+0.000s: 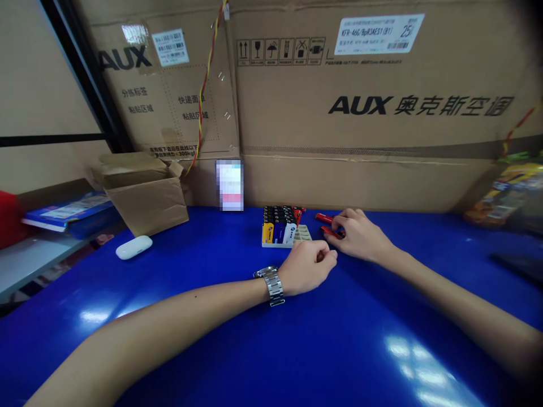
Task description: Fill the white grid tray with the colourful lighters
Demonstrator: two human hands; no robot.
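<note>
A pale grid tray stands on the blue table, with bare cells on its right side. Upright batteries with black tops fill its left part, in yellow, blue and white wrappers, with red ones at the back right. My left hand, with a metal watch on the wrist, is closed at the tray's front right corner; whatever its fingers hold is hidden. Right of the tray, my right hand pinches a red battery between thumb and fingers. Another red battery lies just behind it.
A phone leans against the large cardboard carton at the back. An open cardboard box and a white earbud case stand at the left. Snack packaging and a dark flat object are at the right.
</note>
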